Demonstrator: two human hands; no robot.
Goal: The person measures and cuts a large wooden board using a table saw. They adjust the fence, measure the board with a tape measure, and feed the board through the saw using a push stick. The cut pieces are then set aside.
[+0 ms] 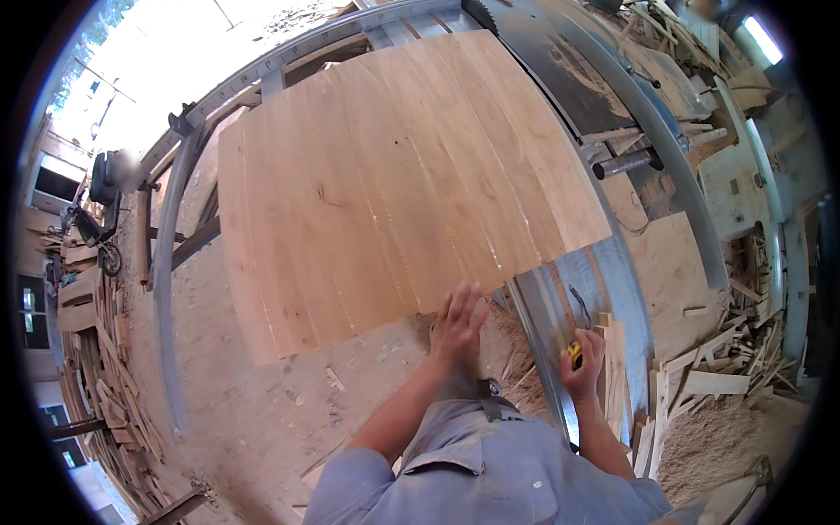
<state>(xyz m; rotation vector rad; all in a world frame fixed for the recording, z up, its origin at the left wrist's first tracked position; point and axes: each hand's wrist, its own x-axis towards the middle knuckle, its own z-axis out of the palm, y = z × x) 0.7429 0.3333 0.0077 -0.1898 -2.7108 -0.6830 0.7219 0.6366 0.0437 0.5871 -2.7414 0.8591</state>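
Note:
A wide wooden panel (385, 192), glued up from several pale boards with whitish lines along the joints, lies across the metal saw table (573, 280). At the panel's near edge is my left hand (459, 324), its fingers stretched out and the tips at the wood. Farther right, my right hand (583, 369) is closed around a small yellow and black tape measure (575, 353) above the table. Just beyond it lies a thin dark piece (579, 302) of unclear kind. Upright wood strips (615, 363) stand beside the right hand.
A metal rail (289, 52) runs along the far side, and a curved-looking bar (171, 297) stands at left. Scrap wood (105, 367) is piled at left, more offcuts (717, 367) at right near sawdust (717, 446). A motor scooter (101, 210) is parked far left.

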